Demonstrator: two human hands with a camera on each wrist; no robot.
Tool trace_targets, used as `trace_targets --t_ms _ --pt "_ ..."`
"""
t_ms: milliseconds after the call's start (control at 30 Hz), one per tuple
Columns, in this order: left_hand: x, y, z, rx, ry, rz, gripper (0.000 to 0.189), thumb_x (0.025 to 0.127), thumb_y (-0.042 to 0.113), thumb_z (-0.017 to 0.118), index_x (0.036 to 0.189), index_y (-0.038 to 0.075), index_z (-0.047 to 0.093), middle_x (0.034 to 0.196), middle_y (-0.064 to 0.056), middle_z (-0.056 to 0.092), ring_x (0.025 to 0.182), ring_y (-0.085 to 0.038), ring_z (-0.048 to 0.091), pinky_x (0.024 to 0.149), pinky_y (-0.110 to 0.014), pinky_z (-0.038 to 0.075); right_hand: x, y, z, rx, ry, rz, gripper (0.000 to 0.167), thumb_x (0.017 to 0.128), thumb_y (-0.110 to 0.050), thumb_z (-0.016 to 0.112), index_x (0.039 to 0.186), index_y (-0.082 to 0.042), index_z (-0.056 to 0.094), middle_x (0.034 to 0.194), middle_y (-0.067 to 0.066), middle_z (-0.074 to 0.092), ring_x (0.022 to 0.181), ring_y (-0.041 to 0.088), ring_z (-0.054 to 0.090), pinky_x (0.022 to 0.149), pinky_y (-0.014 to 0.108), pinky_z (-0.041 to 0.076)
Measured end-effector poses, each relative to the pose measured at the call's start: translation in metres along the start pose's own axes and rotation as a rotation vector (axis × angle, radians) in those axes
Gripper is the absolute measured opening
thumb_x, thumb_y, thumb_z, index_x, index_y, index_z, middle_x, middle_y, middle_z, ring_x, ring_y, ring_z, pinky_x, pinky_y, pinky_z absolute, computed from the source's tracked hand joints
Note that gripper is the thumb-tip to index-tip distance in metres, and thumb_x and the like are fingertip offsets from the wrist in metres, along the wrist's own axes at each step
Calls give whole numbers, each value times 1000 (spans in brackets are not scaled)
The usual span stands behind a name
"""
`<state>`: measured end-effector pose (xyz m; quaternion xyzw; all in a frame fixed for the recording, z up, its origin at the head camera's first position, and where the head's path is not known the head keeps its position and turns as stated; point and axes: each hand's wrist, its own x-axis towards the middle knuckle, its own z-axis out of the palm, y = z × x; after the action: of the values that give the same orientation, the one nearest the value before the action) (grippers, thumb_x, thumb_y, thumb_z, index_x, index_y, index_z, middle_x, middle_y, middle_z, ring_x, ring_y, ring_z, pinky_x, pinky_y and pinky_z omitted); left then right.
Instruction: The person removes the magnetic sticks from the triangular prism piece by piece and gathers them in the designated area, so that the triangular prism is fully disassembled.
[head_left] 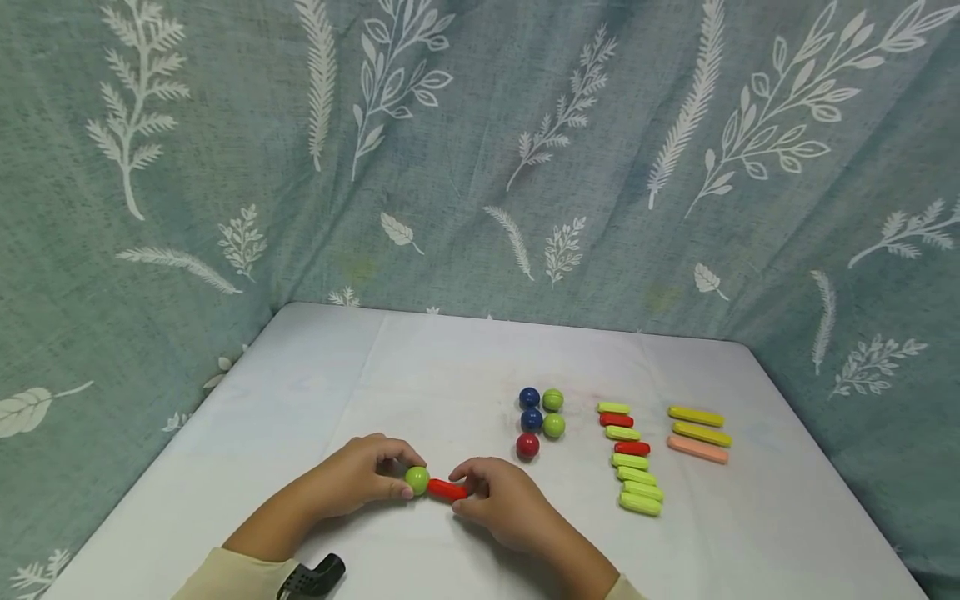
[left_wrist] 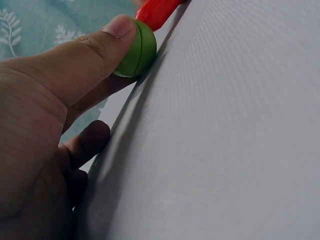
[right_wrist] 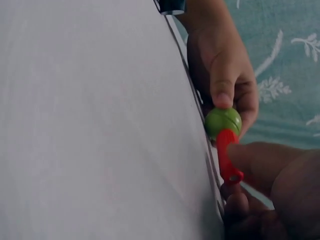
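Note:
My left hand [head_left: 360, 475] pinches a green ball [head_left: 417, 479] between thumb and fingers, low over the white table. Beside it, my right hand [head_left: 506, 502] holds a short red stick [head_left: 447, 490] by its right end. The stick's left end meets the ball, and the two stand in one line. In the left wrist view the thumb presses on the green ball [left_wrist: 139, 52], which has a seam round it. The right wrist view shows the red stick [right_wrist: 228, 155] with a small hole at its near end, the thumb against its side.
Past my right hand lie blue balls [head_left: 529, 398], green balls [head_left: 553, 426] and a red ball [head_left: 527, 446]. Further right, short lime and red sticks [head_left: 632, 448] form a column. Longer yellow sticks [head_left: 702, 433] and an orange stick [head_left: 697, 450] lie beyond. A patterned curtain [head_left: 465, 167] surrounds the table [head_left: 435, 358].

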<state>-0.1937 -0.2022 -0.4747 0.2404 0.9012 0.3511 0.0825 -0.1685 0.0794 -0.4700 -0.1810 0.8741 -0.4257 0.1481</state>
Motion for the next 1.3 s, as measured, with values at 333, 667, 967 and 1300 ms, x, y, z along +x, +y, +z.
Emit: trace_targets --t_ms 333,667,967,1300 --pt "-3 1 -1 2 -2 30 34 82 49 85 113 39 75 103 20 69 89 -7 54 79 -27 44 -1 -8 3 -39 53 16 11 98 -24 73 104 -33 72 88 -14 64 82 9 56 75 29 44" --pt "-5 2 -4 6 -9 28 33 83 47 84 114 40 74 101 19 67 89 -8 53 78 -27 43 1 -5 4 -2 70 -29 10 98 -25 73 104 -33 73 90 -17 67 78 8 57 71 27 46" --pt "-5 -2 -4 29 -9 29 33 85 48 83 115 41 73 103 20 66 91 -6 53 80 -28 43 4 -3 4 -105 52 -50 15 95 -19 74 100 -33 75 88 -13 61 80 7 55 74 27 45" --pt "-2 -1 -1 -3 -26 23 32 87 46 83 116 40 73 107 18 67 93 -7 54 81 -28 44 -2 5 -8 15 -7 34 17 94 -21 77 104 -33 73 90 -9 67 78 15 60 66 28 49"
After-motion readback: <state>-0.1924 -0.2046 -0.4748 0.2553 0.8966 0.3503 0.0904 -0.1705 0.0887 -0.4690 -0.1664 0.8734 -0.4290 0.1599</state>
